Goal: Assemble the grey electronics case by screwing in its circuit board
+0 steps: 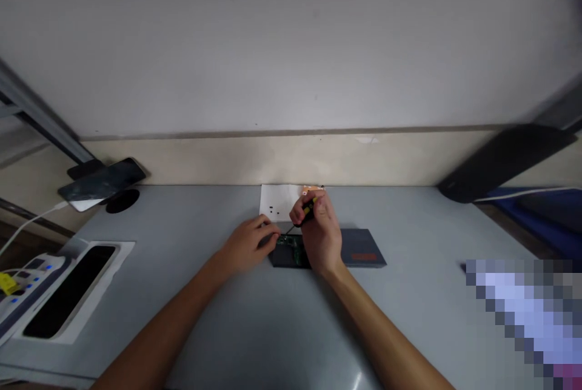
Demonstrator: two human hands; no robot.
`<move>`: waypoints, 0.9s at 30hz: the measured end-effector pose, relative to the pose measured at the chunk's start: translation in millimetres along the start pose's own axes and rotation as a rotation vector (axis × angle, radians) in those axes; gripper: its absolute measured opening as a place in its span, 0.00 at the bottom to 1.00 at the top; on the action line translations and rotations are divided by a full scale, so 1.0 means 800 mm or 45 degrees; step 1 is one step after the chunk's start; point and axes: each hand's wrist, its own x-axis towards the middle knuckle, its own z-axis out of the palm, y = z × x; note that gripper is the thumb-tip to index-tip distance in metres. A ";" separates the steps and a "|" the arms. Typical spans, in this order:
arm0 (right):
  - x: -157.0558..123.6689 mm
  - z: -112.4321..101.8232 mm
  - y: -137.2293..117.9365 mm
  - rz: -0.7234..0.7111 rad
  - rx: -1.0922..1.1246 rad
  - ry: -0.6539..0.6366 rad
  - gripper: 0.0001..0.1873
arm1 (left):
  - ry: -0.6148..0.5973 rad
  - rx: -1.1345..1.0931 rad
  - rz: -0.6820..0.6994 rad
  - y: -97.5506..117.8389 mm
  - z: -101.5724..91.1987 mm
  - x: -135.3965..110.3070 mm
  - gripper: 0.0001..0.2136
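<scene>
Between my hands, on the grey table, lies a flat dark device with a green circuit board (286,239) showing. My right hand (324,238) is wrapped round a black and yellow screwdriver (308,209). Its thin shaft slants down to the left, and the tip is at the board's upper left part. At that same corner is my left hand (250,244), its fingers bent and drawn together close to the tip. What they pinch, if anything, is too small to make out. My right hand covers part of the device.
Behind the hands is a white sheet (277,199) with small dark specks. A dark grey box (364,248) lies right of the device. At left are a phone on a stand (107,181), another phone (70,290) and a power strip (34,284). A dark panel (504,162) leans at right.
</scene>
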 end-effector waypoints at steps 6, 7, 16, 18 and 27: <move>0.002 0.001 -0.003 -0.028 -0.002 0.018 0.13 | 0.009 -0.012 0.003 0.000 0.001 0.000 0.12; 0.001 0.002 -0.002 -0.033 0.012 0.009 0.12 | 0.007 -0.011 -0.001 0.000 0.001 0.000 0.12; 0.000 0.000 0.001 -0.004 -0.046 0.034 0.13 | -0.004 0.000 -0.001 0.000 0.000 0.000 0.10; 0.001 0.000 0.000 -0.016 -0.070 0.030 0.13 | 0.007 -0.006 -0.001 0.001 0.000 0.000 0.10; 0.003 0.001 -0.004 -0.021 0.028 0.032 0.12 | -0.011 -0.005 -0.010 0.001 -0.001 0.000 0.10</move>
